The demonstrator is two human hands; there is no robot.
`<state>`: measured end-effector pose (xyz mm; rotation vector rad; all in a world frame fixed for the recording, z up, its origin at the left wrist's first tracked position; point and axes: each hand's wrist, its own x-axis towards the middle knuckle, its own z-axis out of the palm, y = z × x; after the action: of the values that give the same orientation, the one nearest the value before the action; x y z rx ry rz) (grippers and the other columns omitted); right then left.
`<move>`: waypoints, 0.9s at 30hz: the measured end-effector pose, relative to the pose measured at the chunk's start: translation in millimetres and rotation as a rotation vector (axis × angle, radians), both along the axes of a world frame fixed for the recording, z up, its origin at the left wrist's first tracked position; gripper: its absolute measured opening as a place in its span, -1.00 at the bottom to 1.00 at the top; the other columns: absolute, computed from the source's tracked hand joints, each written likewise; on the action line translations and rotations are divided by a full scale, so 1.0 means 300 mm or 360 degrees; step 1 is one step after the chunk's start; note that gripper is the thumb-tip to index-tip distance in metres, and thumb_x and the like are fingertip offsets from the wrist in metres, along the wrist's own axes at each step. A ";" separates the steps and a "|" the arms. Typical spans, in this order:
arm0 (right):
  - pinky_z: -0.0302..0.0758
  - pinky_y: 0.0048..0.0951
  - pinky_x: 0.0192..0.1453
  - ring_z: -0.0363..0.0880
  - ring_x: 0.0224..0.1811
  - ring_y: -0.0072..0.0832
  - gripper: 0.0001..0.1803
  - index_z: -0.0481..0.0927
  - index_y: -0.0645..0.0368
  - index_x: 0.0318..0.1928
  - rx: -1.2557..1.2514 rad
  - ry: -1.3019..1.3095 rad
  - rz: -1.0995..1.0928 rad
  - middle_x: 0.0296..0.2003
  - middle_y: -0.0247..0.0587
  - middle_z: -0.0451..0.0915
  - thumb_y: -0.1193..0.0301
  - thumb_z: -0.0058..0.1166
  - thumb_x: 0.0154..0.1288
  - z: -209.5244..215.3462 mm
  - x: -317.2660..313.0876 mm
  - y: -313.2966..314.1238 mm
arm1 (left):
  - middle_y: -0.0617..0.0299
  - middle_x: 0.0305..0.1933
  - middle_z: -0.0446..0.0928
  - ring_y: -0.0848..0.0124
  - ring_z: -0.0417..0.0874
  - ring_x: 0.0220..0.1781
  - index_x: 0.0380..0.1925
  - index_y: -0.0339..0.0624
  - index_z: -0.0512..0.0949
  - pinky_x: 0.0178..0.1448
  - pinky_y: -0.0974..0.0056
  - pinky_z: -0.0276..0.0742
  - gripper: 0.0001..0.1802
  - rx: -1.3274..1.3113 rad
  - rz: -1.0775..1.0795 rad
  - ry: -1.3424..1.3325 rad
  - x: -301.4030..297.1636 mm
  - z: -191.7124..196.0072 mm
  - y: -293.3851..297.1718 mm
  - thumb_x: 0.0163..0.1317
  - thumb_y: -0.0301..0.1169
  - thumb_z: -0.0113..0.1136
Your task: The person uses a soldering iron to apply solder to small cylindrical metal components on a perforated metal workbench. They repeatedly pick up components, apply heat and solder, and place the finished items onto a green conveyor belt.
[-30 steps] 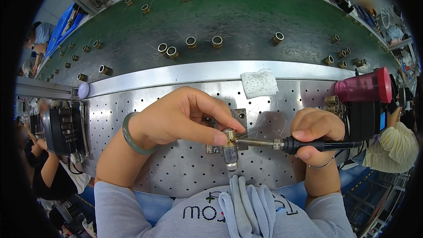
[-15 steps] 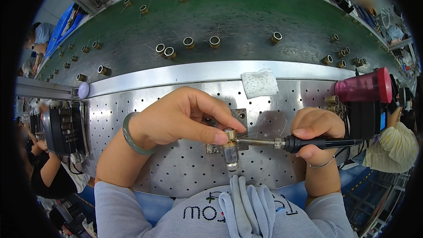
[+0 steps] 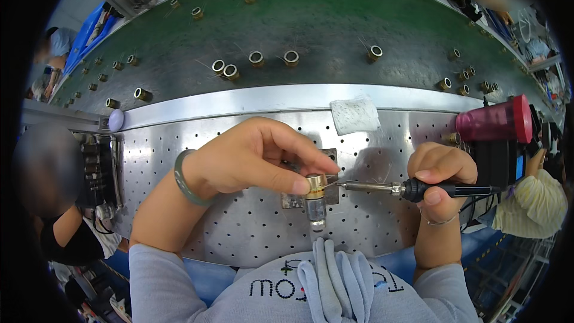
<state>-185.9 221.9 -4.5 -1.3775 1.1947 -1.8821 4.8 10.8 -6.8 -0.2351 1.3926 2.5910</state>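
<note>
My left hand (image 3: 248, 158) reaches in from the left, thumb and forefinger pinching a brass-coloured voice coil (image 3: 316, 183) that sits on an upright metal post (image 3: 316, 208). Thin wires run from the coil toward the right. A soldering iron (image 3: 412, 189) with a black handle lies in the closed fingers of my right hand (image 3: 445, 170). Its slim metal shaft points left, and the tip is just right of the coil, by the wires. Whether tip and wire touch is too small to tell. Under my left hand, a dark metal plate (image 3: 293, 201) is partly hidden.
Beyond the perforated metal worktop (image 3: 239, 236) runs a green conveyor belt (image 3: 335, 12) with several coils on it. A white pad (image 3: 354, 116) lies at the worktop's back edge. To the right are a pink cup (image 3: 487, 121) and a black box (image 3: 493, 161). Other people sit at both sides.
My right hand has drawn the soldering iron slightly to the right, its tip away from the coil's body. My left hand keeps its pinch. A person's head has come into view at left.
</note>
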 end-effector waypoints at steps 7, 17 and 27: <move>0.35 -0.53 -0.53 0.42 -0.64 -0.48 -0.77 0.54 0.28 -0.45 0.0004 -0.0074 -0.0173 -0.61 -0.27 0.51 0.46 0.36 -0.03 0.000 0.022 0.002 | 0.23 -0.27 0.61 0.55 0.58 -0.26 -0.15 -0.31 0.61 -0.17 0.48 0.49 -0.74 -0.1360 0.1074 -0.0052 0.043 0.044 -0.310 0.12 -0.54 0.24; 0.39 -0.53 -0.47 0.47 -0.57 -0.47 -0.76 0.55 0.28 -0.44 0.0064 -0.0197 -0.0117 -0.56 -0.25 0.53 0.46 0.38 -0.06 0.004 0.041 -0.007 | 0.15 -0.21 0.57 0.31 0.57 -0.22 -0.27 -0.19 0.64 -0.17 0.28 0.47 -0.71 -0.3262 0.1399 -0.0380 0.227 -0.050 -0.678 -0.08 -0.44 0.36; 0.36 -0.54 -0.45 0.46 -0.53 -0.48 -0.79 0.56 0.30 -0.43 0.0092 -0.0305 -0.0083 -0.53 -0.22 0.54 0.51 0.34 -0.05 0.010 0.046 0.003 | 0.26 -0.08 0.48 0.38 0.48 -0.09 -0.45 -0.14 0.66 -0.13 0.36 0.39 -0.89 -0.3042 0.0912 0.0094 0.116 -0.056 -0.384 -0.04 -0.48 0.35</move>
<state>-172.0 222.8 -1.5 -1.1175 1.1889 -1.9502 39.7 -104.3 -23.7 -0.7856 3.5004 0.4488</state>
